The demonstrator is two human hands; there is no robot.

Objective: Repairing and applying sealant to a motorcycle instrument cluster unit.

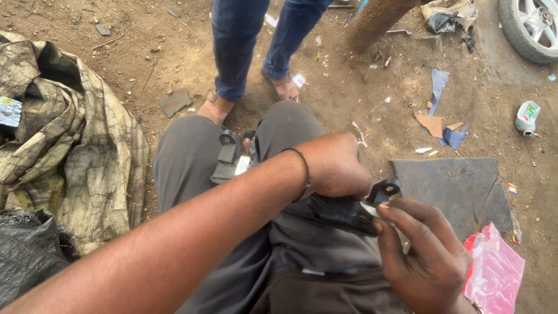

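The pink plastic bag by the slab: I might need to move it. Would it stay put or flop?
The pink plastic bag looks thin and crinkled, so it is probably floppy and very light. Lying loose on the dirt beside the dark slab, it would likely slide or blow easily.

Open dirt far right, past the grey slab (450,186) — passable. Near right hemmed by pink plastic bag (494,270). Left blocked by crumpled tarp (75,145) and black sack (26,250). Straight ahead — standing person's legs (244,46), second black part (232,157) on lap.
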